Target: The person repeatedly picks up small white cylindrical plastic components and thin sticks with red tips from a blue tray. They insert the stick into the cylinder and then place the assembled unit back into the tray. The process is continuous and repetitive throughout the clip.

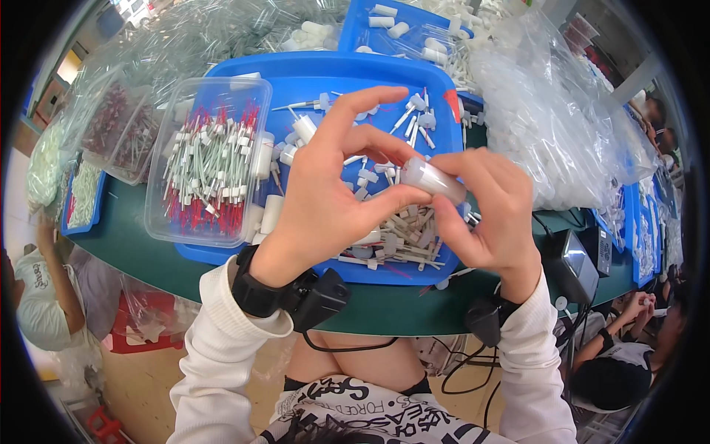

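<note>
I have both bare hands in the head view, held up over the near side of a blue plastic tray with rounded corners (296, 68). The left hand (329, 185) pinches the left end of a short, glossy white plastic cylinder (435, 180) between its thumb and a bent finger, while its index finger sticks out above, clear of the piece. The right hand (484, 207) grips the other end with thumb and fingertips, so I see the cylinder lying nearly level between the two, its right end tipped slightly down.

Below them I make out a heap of small pale connector-like parts (414, 235) in the tray; the hands hide some of it from me. To the left, a clear rectangular plastic container (154, 214) overlaps the tray's left side, filled with thin, pale green pieces with red ends (211, 166). I can't tell whether it rests on the tray's rim. The tray sits on a dark green desk (133, 240). Off to the right I see a large clear plastic bag of whitish pieces (540, 118), and nearer me a black boxy device (573, 266)
</note>
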`<state>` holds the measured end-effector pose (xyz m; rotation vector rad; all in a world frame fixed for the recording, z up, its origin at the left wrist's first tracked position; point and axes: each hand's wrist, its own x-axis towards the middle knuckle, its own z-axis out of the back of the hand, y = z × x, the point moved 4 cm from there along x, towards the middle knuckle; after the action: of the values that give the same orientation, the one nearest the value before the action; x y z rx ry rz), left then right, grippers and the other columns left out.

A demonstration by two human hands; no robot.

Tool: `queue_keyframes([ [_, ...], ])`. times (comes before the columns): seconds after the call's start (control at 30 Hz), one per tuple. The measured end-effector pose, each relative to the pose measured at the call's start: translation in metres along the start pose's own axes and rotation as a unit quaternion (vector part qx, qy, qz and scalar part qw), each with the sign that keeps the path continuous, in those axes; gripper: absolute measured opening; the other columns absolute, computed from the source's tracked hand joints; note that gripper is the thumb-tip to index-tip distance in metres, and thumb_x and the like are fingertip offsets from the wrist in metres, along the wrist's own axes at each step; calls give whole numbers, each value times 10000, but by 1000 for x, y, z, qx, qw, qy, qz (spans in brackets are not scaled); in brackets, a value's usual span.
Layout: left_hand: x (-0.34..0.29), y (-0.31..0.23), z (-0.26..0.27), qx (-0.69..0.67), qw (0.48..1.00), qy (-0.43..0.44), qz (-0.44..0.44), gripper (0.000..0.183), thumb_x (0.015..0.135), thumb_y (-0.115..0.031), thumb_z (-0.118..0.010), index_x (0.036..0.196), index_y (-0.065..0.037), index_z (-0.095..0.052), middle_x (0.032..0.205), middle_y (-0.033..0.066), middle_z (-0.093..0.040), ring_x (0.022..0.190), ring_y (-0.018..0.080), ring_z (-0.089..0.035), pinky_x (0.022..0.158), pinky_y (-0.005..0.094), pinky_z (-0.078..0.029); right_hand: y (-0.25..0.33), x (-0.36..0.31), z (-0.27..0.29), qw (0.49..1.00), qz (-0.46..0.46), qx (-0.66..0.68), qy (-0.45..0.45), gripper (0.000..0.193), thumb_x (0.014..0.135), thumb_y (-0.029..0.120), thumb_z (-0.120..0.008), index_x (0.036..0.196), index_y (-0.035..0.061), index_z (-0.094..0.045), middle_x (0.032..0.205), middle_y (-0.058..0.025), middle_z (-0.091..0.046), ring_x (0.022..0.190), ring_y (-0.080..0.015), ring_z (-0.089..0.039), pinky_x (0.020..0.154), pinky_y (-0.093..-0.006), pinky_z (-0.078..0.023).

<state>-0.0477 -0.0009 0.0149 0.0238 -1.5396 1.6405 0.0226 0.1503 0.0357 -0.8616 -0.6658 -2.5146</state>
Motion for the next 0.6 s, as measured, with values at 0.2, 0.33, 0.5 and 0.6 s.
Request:
queue_keyframes([
  [0.2, 1, 1, -1, -201, 975, -36, 91, 573, 686, 71, -705, 1199, 35, -453, 954, 150, -632, 931, 194, -607, 850, 319, -474, 4, -12, -19, 798, -290, 518, 97, 358, 972, 276, -350, 1033, -14, -552, 761, -75, -609, 621, -129, -527, 574, -245, -423],
  [0.33, 0, 1, -5, -269, 957, -43, 96, 401, 699, 61, -703, 1069, 44, -551, 946, 143, -634, 898, 188, -612, 804, 309, -485, 9, -17, -34, 640, -314, 684, 157, 458, 972, 347, -268, 1050, -5, -551, 818, -131, -610, 630, -162, -533, 596, -267, -433],
  [0.5, -6, -4, -4, -209, 975, -78, 18, 269, 684, 16, -745, 935, 21, -650, 839, 88, -656, 812, 139, -616, 705, 273, -487, 15, -12, -34, 671, -307, 658, 147, 466, 959, 371, -290, 984, -3, -568, 811, -117, -607, 633, -163, -537, 634, -278, -442],
  [0.6, -9, -6, -6, -102, 994, -19, -21, 304, 631, 81, -735, 917, 37, -639, 901, 154, -647, 851, 208, -618, 767, 324, -479, 14, -17, -37, 680, -319, 642, 157, 478, 942, 395, -300, 885, 3, -569, 757, -102, -583, 618, -168, -534, 633, -280, -446],
])
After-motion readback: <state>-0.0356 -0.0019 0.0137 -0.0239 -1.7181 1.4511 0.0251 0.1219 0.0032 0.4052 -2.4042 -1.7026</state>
